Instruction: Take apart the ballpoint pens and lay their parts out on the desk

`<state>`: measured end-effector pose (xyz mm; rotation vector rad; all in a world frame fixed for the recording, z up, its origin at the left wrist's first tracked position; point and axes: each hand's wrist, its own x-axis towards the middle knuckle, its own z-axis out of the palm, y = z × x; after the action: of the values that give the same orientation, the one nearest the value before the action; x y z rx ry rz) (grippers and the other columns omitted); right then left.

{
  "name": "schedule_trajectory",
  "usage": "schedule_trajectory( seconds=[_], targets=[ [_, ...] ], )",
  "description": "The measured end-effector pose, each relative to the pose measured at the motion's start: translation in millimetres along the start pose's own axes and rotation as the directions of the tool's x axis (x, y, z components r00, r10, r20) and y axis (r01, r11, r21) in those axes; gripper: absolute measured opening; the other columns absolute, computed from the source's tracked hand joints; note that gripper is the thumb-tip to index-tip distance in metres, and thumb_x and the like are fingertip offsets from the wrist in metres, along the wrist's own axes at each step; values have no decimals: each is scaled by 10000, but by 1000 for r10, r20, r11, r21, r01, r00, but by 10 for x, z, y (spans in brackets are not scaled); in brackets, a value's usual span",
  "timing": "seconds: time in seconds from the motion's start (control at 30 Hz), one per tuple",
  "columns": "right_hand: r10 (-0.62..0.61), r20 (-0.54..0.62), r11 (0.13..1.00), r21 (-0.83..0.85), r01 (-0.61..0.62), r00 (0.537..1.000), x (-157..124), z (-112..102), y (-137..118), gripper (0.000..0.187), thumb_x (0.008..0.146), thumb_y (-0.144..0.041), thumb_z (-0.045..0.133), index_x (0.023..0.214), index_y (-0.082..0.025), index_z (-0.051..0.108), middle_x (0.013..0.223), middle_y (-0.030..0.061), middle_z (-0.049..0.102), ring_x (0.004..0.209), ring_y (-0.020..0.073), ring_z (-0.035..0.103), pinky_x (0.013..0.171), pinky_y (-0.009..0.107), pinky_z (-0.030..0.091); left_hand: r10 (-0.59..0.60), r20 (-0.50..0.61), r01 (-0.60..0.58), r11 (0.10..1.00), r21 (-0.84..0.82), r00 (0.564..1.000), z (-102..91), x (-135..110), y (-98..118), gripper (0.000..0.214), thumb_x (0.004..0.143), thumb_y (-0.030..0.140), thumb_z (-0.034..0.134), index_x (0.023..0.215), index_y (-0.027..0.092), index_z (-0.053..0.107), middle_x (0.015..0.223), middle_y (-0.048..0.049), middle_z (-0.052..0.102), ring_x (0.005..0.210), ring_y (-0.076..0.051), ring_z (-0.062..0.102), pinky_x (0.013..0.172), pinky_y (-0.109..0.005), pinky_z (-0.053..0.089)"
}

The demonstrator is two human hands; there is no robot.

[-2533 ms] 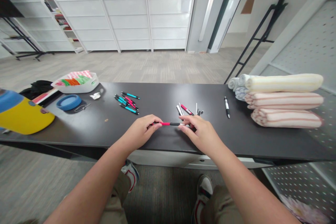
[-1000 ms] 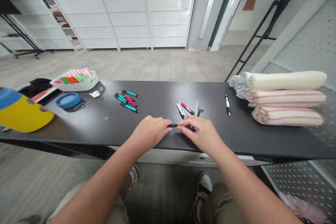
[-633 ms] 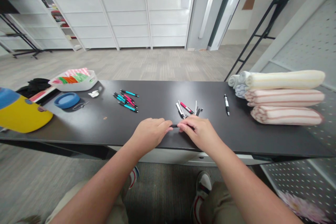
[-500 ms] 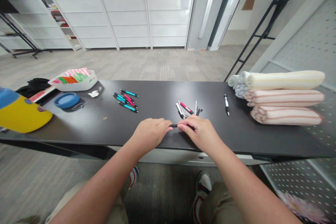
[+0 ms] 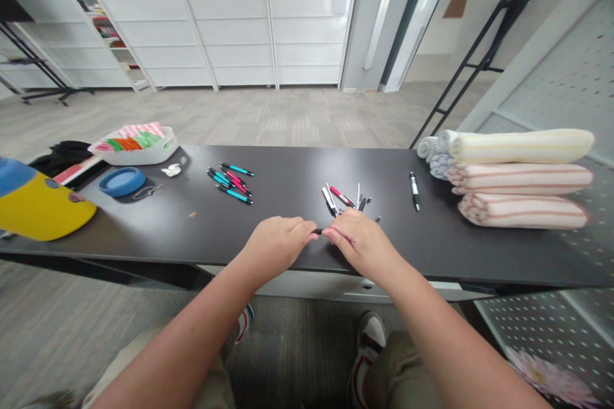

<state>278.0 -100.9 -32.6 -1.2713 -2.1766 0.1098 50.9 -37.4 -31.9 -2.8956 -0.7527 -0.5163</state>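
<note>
My left hand (image 5: 275,243) and my right hand (image 5: 357,239) are closed on the two ends of a pen (image 5: 318,231) just above the black table (image 5: 182,223), near its front edge. Only a short dark bit of the pen shows between my fingertips. Just beyond my right hand lies a small heap of pen parts (image 5: 344,198), with a red-and-black piece among them. A black-and-white pen (image 5: 415,190) lies alone further right. A group of teal and pink pens (image 5: 231,182) rests to the left of centre.
Rolled striped towels (image 5: 520,179) are stacked at the table's right end. At the left stand a white tray of coloured items (image 5: 134,144), a blue round dish (image 5: 122,181), a small white object (image 5: 171,170) and a yellow-and-blue thing (image 5: 36,204). Grey floor lies beyond.
My hands have closed in toward each other along the pen. The pink barrel that showed between them earlier is now hidden, leaving only a short dark bit visible.
</note>
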Motion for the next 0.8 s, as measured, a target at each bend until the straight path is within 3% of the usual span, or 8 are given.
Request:
schedule_trajectory(
  seconds=[0.13, 0.23, 0.33, 0.53, 0.7, 0.8],
  targets=[
    [-56, -47, 998, 10, 56, 997, -4, -4, 6, 318, 1088, -301, 501, 845, -183, 669, 769, 40, 695, 716, 189, 564, 790, 358, 436, -25, 141, 42, 992, -121, 990, -66, 54, -14, 296, 1109, 379, 420, 1112, 212, 664, 987, -31, 758, 873, -196, 717, 734, -303, 470],
    [-33, -99, 999, 35, 36, 995, -15, 7, 6, 176, 1047, -284, 595, 1018, -180, 734, 898, 56, 774, 813, 205, 643, 826, 351, 487, -63, 190, 90, 987, -135, 980, -91, 77, -18, 303, 1106, 382, 420, 1115, 200, 662, 1023, -44, 762, 906, -213, 725, 761, -309, 492],
    [10, -108, 998, 62, -3, 994, -30, 15, 10, 155, 1028, -270, 629, 1076, -201, 760, 953, 52, 803, 848, 206, 685, 820, 341, 528, -80, 223, 113, 984, -140, 972, -84, 90, -26, 327, 1109, 384, 404, 1114, 191, 668, 1048, -56, 766, 931, -222, 729, 789, -315, 507],
    [125, -104, 988, 102, -114, 987, -33, -17, -1, 186, 987, -315, 695, 1126, -227, 782, 1009, 53, 815, 893, 208, 731, 839, 333, 564, -99, 225, 141, 973, -180, 969, -61, 94, -51, 318, 1104, 372, 423, 1165, 190, 676, 1115, -64, 772, 1000, -231, 736, 853, -328, 531],
    [194, -51, 974, 130, -186, 980, -15, -39, -5, 145, 997, -230, 662, 1015, -253, 803, 966, 20, 814, 884, 194, 734, 829, 311, 558, -113, 220, 151, 975, -162, 969, -56, 89, -50, 313, 1099, 378, 439, 1187, 201, 681, 1122, -65, 772, 1005, -232, 738, 858, -332, 541],
    [252, -56, 949, 207, -236, 966, -20, -39, 6, 153, 946, -238, 737, 1086, -255, 795, 1011, 15, 814, 896, 182, 745, 840, 292, 562, -124, 225, 161, 975, -154, 966, -58, 86, -47, 317, 1098, 381, 438, 1191, 197, 680, 1129, -68, 771, 1005, -236, 739, 852, -333, 543]
  ],
)
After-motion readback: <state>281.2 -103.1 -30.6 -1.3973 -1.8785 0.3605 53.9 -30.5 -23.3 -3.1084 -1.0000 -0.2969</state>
